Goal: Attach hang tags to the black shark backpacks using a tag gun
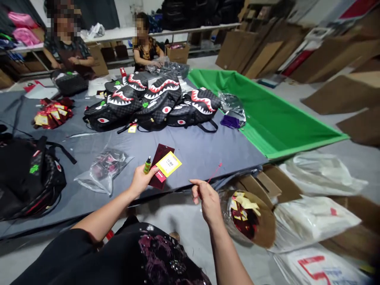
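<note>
Holding a dark red hang tag (160,166) with a yellow label, plus a small green bottle (147,165), the left hand (141,180) is clenched around both just above the near edge of the grey tabletop (202,148). The right hand (208,200), toward 4 o'clock from the tag, pinches a thin red string (214,174) between thumb and forefinger, wrist bent and palm down. Judging by this, the tag is being readied for stringing; the next move seems to call for bringing the string's end to the tag's hole with a steady pinch. Shark-mouth backpacks (154,103) lie piled at 12 o'clock, a clear plastic bag (103,170) at 9 o'clock, and a tub of more tags (247,217) at 4 o'clock.
</note>
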{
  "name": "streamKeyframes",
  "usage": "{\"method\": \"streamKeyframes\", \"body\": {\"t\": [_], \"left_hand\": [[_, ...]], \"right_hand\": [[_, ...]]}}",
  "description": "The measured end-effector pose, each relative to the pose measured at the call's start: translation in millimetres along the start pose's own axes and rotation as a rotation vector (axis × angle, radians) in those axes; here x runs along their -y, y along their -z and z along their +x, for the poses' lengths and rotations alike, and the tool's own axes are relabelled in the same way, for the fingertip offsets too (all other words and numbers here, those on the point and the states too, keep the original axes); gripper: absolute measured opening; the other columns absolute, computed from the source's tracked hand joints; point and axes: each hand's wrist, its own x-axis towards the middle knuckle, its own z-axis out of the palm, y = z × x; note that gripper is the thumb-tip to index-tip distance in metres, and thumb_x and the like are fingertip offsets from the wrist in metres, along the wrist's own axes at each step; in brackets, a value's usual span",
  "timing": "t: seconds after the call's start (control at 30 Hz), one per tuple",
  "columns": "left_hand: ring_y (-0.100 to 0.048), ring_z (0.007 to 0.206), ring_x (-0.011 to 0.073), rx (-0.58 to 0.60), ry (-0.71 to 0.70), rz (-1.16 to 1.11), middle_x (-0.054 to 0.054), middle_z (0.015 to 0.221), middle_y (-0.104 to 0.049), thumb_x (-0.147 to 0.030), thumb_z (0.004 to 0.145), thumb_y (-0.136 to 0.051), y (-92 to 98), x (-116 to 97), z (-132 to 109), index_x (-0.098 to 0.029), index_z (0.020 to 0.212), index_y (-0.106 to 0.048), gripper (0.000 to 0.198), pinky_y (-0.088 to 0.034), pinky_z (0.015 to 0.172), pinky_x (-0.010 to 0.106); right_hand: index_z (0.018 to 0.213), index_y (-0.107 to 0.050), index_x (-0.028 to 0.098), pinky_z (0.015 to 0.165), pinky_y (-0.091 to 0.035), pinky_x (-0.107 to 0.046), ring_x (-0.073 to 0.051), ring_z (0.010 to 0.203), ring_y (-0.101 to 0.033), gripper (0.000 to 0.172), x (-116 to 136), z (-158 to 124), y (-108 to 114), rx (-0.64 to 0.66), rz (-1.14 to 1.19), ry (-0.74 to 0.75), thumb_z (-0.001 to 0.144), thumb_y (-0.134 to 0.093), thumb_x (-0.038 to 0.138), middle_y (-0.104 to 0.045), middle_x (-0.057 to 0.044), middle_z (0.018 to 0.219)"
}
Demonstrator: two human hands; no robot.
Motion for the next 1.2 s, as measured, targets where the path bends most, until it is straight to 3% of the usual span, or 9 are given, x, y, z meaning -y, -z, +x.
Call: {"method": "streamKeyframes", "body": {"t": [0.17,0.3,0.47,0.57,0.73,0.83,0.9,1.0,1.2], "left_hand": [[-0.061,0.073,0.0172,-0.041,-0.047,0.041,0.005,0.081,-0.070,-0.050,0.075,-0.067,127.8,29,35,-0.013,0.088,-0.068,0.039,-0.048,0.067,0.027],[-0.061,0.113,0.0232,-0.120,-0.132,0.059,0.008,0.128,-0.064,-0.037,0.076,-0.070,219.7,46,58,-0.018,0.130,-0.057,0.059,-0.046,0.098,0.033],[-0.066,0.100,0.0209,-0.082,-0.111,0.023,0.007,0.114,-0.071,-0.037,0.081,-0.066,291.4,61,77,-0.017,0.114,-0.068,0.039,-0.051,0.089,0.030],[-0.068,0.089,0.0183,-0.066,-0.113,-0.004,0.006,0.104,-0.073,-0.038,0.082,-0.065,318.7,69,80,-0.016,0.109,-0.070,0.035,-0.052,0.080,0.027],[-0.067,0.084,0.0150,-0.124,-0.099,-0.016,0.003,0.103,-0.073,-0.035,0.081,-0.067,354.7,70,76,-0.019,0.115,-0.067,0.038,-0.051,0.072,0.023],[-0.066,0.081,0.0134,-0.137,-0.085,-0.015,0.001,0.100,-0.073,-0.029,0.080,-0.067,367.7,67,75,-0.021,0.119,-0.066,0.040,-0.051,0.071,0.021],[-0.065,0.081,0.0131,-0.136,-0.072,-0.019,0.001,0.098,-0.073,-0.026,0.079,-0.067,372.0,68,77,-0.022,0.118,-0.067,0.039,-0.050,0.073,0.021],[-0.065,0.077,0.0129,-0.170,-0.018,-0.052,0.001,0.094,-0.073,-0.030,0.078,-0.068,373.3,71,84,-0.019,0.115,-0.068,0.039,-0.050,0.069,0.021],[-0.065,0.091,0.0156,-0.244,0.016,-0.191,0.005,0.105,-0.073,-0.029,0.074,-0.071,367.1,76,96,-0.016,0.107,-0.070,0.036,-0.049,0.083,0.024]], "right_hand": [[0.100,-0.071,0.017,0.071,-0.054,-0.032,-0.017,0.072,-0.066,0.051,12,50,-147,0.145,0.086,0.021,0.088,-0.054,0.063,-0.065,-0.005,0.080],[0.099,-0.072,0.018,0.054,-0.046,-0.024,-0.010,0.056,-0.053,0.047,19,75,-252,0.207,0.024,0.147,0.095,-0.047,0.058,-0.056,0.000,0.066],[0.095,-0.071,0.020,0.064,-0.052,-0.026,-0.012,0.063,-0.062,0.020,20,87,-333,0.223,-0.006,0.191,0.092,-0.061,0.038,-0.069,-0.002,0.078],[0.098,-0.072,0.021,0.079,-0.054,-0.031,-0.016,0.080,-0.068,0.016,16,96,-364,0.232,-0.040,0.243,0.091,-0.063,0.033,-0.074,-0.005,0.089],[0.101,-0.071,0.023,0.079,-0.054,-0.035,-0.018,0.082,-0.068,0.017,14,119,-402,0.339,0.135,0.187,0.090,-0.063,0.033,-0.074,-0.004,0.092],[0.108,-0.069,0.022,0.093,-0.048,-0.036,-0.019,0.101,-0.065,0.023,17,131,-420,0.230,-0.011,0.228,0.088,-0.066,0.032,-0.072,-0.005,0.106],[0.103,-0.069,0.019,0.084,-0.050,-0.031,-0.017,0.093,-0.065,0.026,17,138,-428,0.220,-0.139,0.200,0.083,-0.070,0.034,-0.071,-0.006,0.100],[0.084,-0.068,0.015,0.053,-0.044,-0.023,-0.011,0.058,-0.055,0.025,17,144,-433,0.316,-0.189,0.048,0.076,-0.075,0.037,-0.065,-0.001,0.069],[0.082,-0.061,0.016,0.044,-0.036,-0.020,-0.008,0.048,-0.048,0.028,11,147,-439,0.030,0.041,0.105,0.075,-0.077,0.039,-0.060,0.003,0.067]]}}
